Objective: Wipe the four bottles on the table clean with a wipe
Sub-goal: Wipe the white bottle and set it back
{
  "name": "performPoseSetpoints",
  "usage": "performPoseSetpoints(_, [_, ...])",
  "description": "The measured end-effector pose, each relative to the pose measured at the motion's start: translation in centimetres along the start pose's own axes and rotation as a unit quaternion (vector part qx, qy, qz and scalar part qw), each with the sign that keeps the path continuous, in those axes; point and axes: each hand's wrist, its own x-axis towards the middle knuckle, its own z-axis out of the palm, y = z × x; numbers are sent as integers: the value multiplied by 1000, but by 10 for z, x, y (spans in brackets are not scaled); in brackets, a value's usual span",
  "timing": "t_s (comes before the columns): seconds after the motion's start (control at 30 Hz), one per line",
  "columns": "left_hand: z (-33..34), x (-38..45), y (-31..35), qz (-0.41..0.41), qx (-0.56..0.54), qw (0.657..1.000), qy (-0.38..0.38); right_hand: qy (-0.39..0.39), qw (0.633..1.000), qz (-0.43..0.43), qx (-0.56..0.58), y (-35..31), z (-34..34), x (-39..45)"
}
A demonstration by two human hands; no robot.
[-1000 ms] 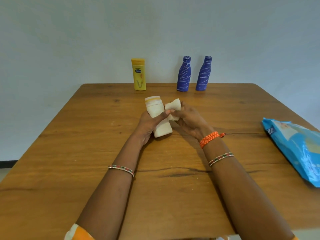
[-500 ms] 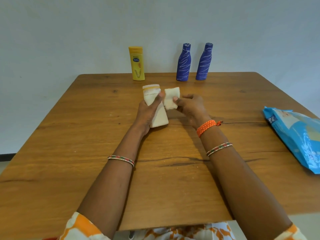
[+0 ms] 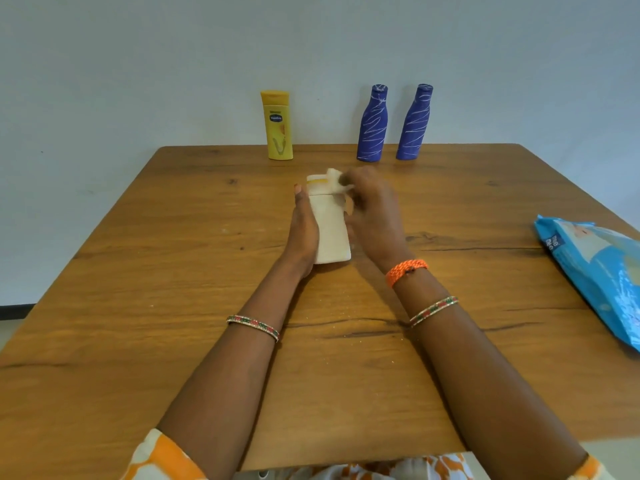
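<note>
Our left hand (image 3: 304, 233) grips the white bottle (image 3: 329, 226); our right hand (image 3: 374, 216) pinches the wipe (image 3: 335, 181) on its cap. The yellow bottle (image 3: 278, 128) reads Vaseline.

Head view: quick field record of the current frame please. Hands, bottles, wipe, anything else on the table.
left hand: holds the white bottle by its side
right hand: pinches the wipe against the white bottle's cap end
yellow bottle: upright, far table edge, untouched
blue bottles: two, and, upright, right of the yellow one, apart from each other
wipe pack: blue, lying at the right table edge
table: wooden
</note>
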Motion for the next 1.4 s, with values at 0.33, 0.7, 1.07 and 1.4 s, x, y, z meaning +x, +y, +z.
performPoseSetpoints(0.33, [5, 2, -4, 19, 26, 999, 16, -3, 998, -54, 19, -7, 6, -2])
performPoseSetpoints(0.7, [2, 2, -6, 16, 19, 1000, 5, 50, 997, -54, 19, -5, -1, -6])
performPoseSetpoints(1.07, [3, 4, -5, -17, -43, 998, -41, 78, 982, 116, 129, -8, -5, -3])
performPoseSetpoints(1.4, [3, 6, -8, 82, 18, 991, -107, 61, 971, 147, 176, -15, -4, -4])
